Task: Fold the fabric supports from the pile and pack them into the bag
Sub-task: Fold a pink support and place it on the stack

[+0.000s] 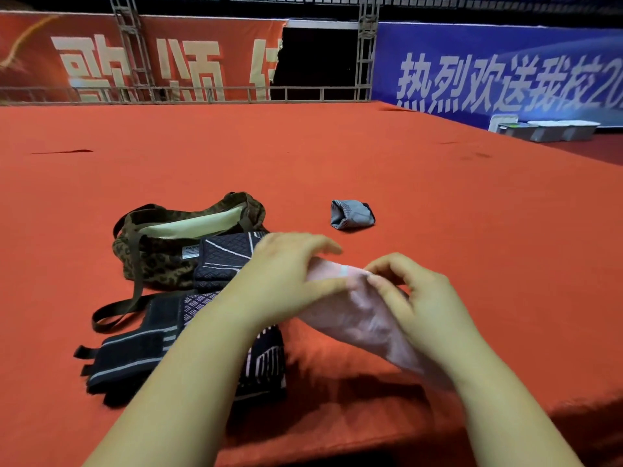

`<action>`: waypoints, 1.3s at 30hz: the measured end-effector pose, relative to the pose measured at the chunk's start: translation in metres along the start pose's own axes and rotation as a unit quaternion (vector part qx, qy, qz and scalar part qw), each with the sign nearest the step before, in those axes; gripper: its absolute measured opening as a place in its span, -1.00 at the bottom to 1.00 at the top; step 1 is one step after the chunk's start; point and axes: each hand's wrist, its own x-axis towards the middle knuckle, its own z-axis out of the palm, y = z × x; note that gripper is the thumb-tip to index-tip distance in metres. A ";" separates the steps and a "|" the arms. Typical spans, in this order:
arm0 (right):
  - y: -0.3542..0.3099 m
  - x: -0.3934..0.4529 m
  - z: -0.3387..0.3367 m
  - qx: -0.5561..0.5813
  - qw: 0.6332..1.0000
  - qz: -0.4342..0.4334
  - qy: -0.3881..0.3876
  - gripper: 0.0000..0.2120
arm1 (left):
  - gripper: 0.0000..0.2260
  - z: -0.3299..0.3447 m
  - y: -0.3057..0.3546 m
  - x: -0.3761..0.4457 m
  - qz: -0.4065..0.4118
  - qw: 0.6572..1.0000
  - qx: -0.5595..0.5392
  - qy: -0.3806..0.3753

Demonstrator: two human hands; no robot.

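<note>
Early days I reckon: both hands, left hand [290, 274] and right hand [421, 298], are pinching a pink support [357, 318] mid-fold over the counter [438, 203]; dark pile [161, 335] is waiting beside the open bag [158, 251], and one grey support [351, 214] is sitting folded.

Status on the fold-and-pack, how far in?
Done: one grey support lies folded on the red surface, not bagged. In hand: left hand and right hand hold a pink support. Left: dark supports piled beside the open bag.

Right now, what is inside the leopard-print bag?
The leopard-print bag gapes open, showing only pale lining. Its bottom is hidden by the near wall and the dark folded support leaning against it.
</note>
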 end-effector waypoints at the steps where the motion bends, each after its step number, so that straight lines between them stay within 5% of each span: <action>1: -0.001 0.000 -0.005 -0.008 1.000 0.001 -0.006 -0.85 | -0.74 -0.001 0.003 0.003 0.011 0.999 0.004 -0.043; 10: 0.023 -0.008 -0.010 -0.078 0.981 0.082 -0.155 -0.94 | -0.86 -0.007 0.005 0.015 -0.005 0.995 -0.092 -0.039; 16: 0.056 -0.014 -0.010 -0.085 0.976 0.155 -0.127 -0.77 | -0.92 -0.016 -0.014 0.023 -0.049 0.993 0.006 -0.109; 25: 0.091 -0.001 -0.035 0.008 0.963 0.270 -0.023 -0.82 | -0.89 0.015 -0.037 0.045 -0.140 0.952 -0.069 -0.264; 31: 0.128 0.022 -0.008 -0.090 0.937 0.336 -0.023 -0.65 | -0.60 0.064 -0.020 0.066 -0.125 0.925 0.154 -0.324; 35: 0.121 0.015 0.026 -0.134 0.956 0.260 -0.024 -0.56 | -0.60 0.105 0.011 0.063 -0.134 0.939 0.143 -0.281; 39: 0.120 -0.010 0.073 -0.154 0.948 0.198 -0.196 -0.56 | -0.55 0.173 0.031 0.037 -0.163 0.947 0.030 -0.276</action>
